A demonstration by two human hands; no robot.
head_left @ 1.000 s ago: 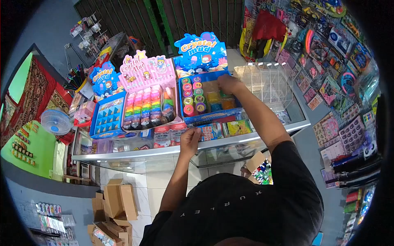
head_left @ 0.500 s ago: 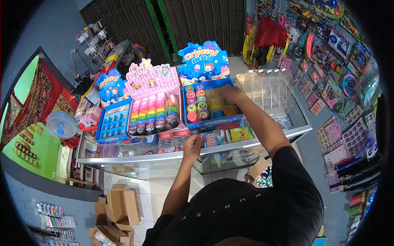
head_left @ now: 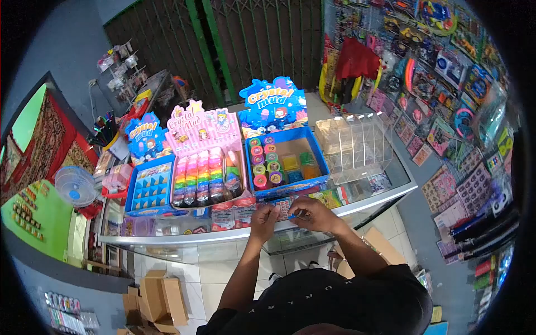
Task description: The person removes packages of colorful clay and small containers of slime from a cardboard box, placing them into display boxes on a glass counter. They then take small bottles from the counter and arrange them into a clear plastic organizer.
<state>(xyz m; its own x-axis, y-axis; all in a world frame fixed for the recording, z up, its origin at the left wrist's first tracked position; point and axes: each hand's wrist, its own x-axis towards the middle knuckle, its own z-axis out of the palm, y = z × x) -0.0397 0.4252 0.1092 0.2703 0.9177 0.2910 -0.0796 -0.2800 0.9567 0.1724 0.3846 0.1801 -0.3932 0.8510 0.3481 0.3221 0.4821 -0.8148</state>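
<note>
My right hand (head_left: 314,214) is over the front edge of the glass counter, fingers pinched by a small blue piece too small to name. Close beside it, my left hand (head_left: 264,222) has its fingers curled, and what they hold, if anything, is hidden. Just behind both hands stands a blue Crystal Mud display box (head_left: 285,191). Small round tubs with colourful lids (head_left: 273,166) fill its left side. Clear-sided tubs of yellow, green, orange and blue (head_left: 290,162) sit in the middle and right, beside bare cardboard.
A pink Crystal Mud box (head_left: 205,120) of rainbow-coloured bottles and a blue divided box (head_left: 152,184) stand to the left. A clear acrylic rack (head_left: 357,146) is on the right. Packaged goods lie under the counter glass (head_left: 391,195). Cardboard boxes (head_left: 158,298) sit on the floor.
My right hand has come out of the blue display box, back towards me, and is now beside my left hand at the counter's front edge. The view has shifted slightly.
</note>
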